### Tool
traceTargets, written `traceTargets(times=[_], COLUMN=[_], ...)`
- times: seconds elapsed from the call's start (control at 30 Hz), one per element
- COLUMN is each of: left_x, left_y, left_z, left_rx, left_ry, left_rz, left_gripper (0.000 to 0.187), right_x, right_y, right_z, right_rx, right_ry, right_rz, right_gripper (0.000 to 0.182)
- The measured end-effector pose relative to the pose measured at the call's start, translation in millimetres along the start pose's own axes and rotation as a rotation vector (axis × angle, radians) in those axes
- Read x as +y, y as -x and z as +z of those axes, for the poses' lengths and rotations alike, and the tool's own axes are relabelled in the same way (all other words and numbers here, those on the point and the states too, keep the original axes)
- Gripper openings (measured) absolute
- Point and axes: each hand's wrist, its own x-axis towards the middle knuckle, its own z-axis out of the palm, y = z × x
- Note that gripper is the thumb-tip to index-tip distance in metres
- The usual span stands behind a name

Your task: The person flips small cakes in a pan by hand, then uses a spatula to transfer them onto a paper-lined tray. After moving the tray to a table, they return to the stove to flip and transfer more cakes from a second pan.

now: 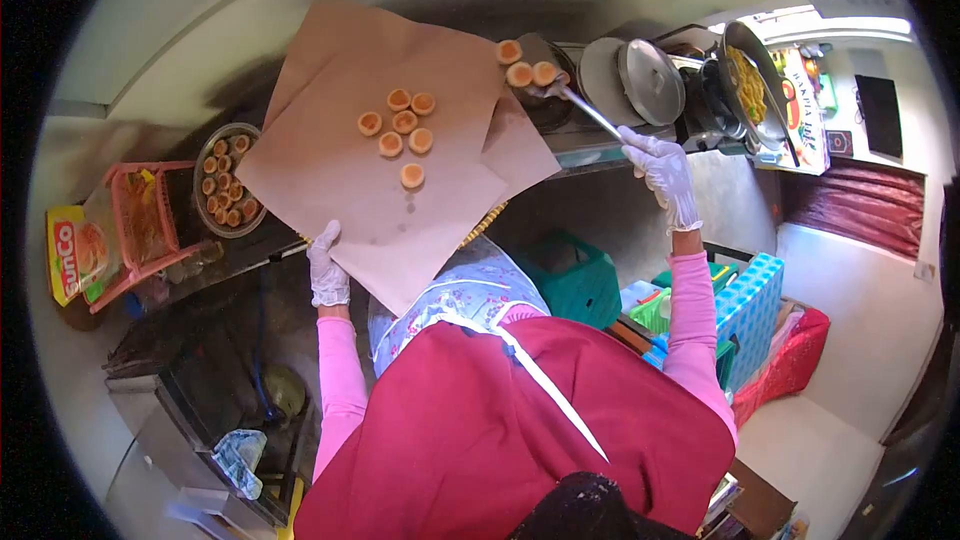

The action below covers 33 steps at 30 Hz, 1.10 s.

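Observation:
My gloved right hand (662,172) grips the handle of a metal spatula (590,112), whose blade is beside three round browned cakes (519,74) on a dark pan (548,105). My gloved left hand (328,270) is at the lower left edge of a tray lined with brown paper (330,180); its fingers are closed on that edge, partly hidden by the paper. Several round cakes (404,122) lie in a group near the middle of the paper. Below them one cake (412,176) lies apart, with small dark spots under it.
A round tin of cakes (229,225) and a red basket (140,265) stand at the left. Right of the pan are a metal lid (651,83) and a wok with yellow food (735,60). A green stool (580,285) stands below the counter.

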Motion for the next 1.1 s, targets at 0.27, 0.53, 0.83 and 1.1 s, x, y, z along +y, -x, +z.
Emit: traceTargets(times=[0.27,0.53,0.83,1.1], left_x=[-10.0,-8.5,4.4,3.1], left_y=[-7.8,19.0,58.2,63.6], left_z=[14.5,-3.3,-18.9,-25.7], left_rx=[-0.05,0.013,0.156,0.209], left_ry=[-0.036,-0.019,-0.004,0.01], left_rz=[-0.062,-0.057,0.066,0.077], left_gripper=[0.024,0.043,0.028,0.024], right_x=[-9.2,93.0,133.6,167.9], right_y=[28.7,-102.1,-173.7,-149.5], right_z=[36.1,35.1,108.7,88.9], right_rx=[0.188,0.384,0.398,0.051], right_ry=[0.729,0.765,0.688,0.331], right_rz=[-0.525,-0.431,-0.289,-0.227], right_gripper=[0.025,0.024,0.019,0.025])
